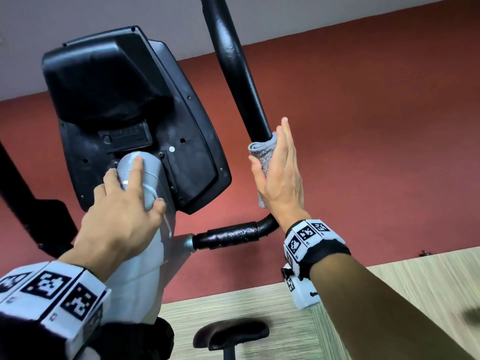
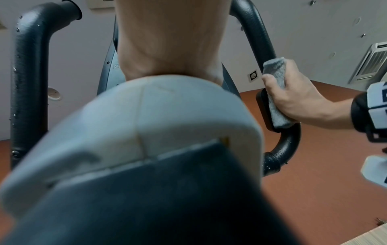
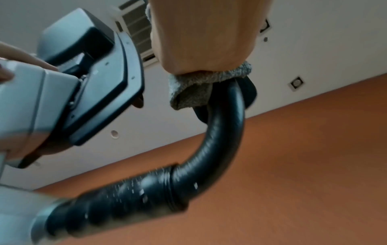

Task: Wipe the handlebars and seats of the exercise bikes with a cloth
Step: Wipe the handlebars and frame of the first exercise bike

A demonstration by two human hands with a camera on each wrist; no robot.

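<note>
A black handlebar (image 1: 233, 61) rises to the right of the bike's black console (image 1: 117, 100). My right hand (image 1: 278, 172) presses a folded grey cloth (image 1: 265, 157) against the bar's side, fingers straight up along it and thumb laid over the cloth's front. The left wrist view shows the cloth (image 2: 276, 73) between that hand (image 2: 297, 96) and the bar (image 2: 257, 33). In the right wrist view the cloth (image 3: 188, 92) sits above the bar's bend (image 3: 226, 132). My left hand (image 1: 135, 188) grips the grey column (image 1: 153, 175) under the console. A black seat (image 1: 231, 252) is below.
Droplets speck the lower horizontal grip (image 1: 233, 233) that joins the column. The other handlebar (image 2: 27, 66) stands at the left. A red floor (image 1: 363, 126) and a pale wood-grain surface (image 1: 415, 281) surround the bike.
</note>
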